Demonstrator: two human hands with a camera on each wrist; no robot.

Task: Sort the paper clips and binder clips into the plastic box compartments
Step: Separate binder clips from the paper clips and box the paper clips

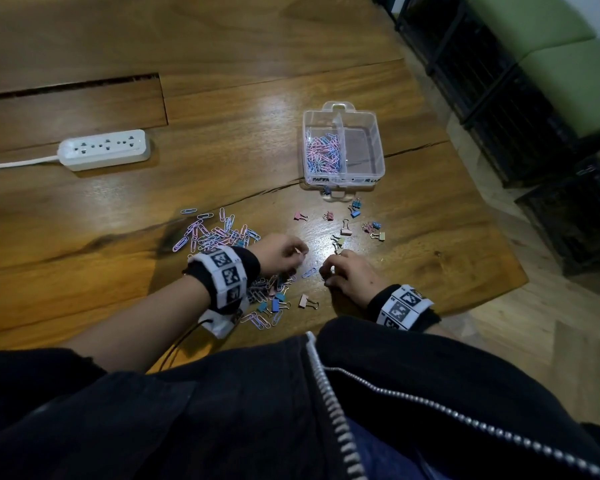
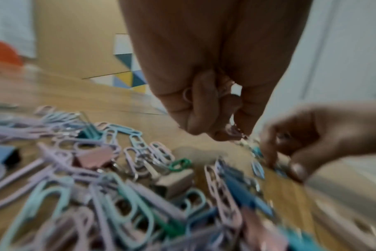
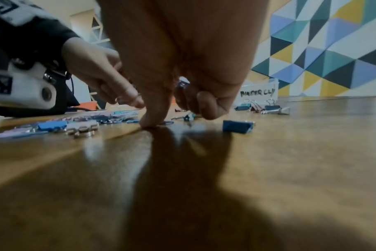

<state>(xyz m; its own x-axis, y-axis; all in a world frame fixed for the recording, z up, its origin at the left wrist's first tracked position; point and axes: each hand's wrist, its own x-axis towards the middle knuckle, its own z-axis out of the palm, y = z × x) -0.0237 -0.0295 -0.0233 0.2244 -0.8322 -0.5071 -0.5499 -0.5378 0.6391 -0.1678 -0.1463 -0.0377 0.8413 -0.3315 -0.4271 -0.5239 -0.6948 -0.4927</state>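
The clear plastic box (image 1: 379,143) stands beyond my hands; its left compartment holds pastel paper clips (image 1: 323,152) and its right compartment looks bare. A loose pile of paper clips (image 1: 215,233) mixed with binder clips lies under my left wrist. My left hand (image 1: 291,252) hovers over the table with its fingers curled round a few pink paper clips (image 2: 231,130). My right hand (image 1: 333,271) is low beside it, one fingertip (image 3: 148,123) pressed to the wood, pinching at a blue paper clip (image 2: 258,167). Several binder clips (image 1: 345,230) lie scattered between my hands and the box.
A white power strip (image 1: 104,150) with its cable lies far left on the wooden table (image 1: 222,116). The table's right edge runs past the box, with black crates (image 1: 499,98) beyond it. A blue binder clip (image 3: 237,126) sits just right of my right hand.
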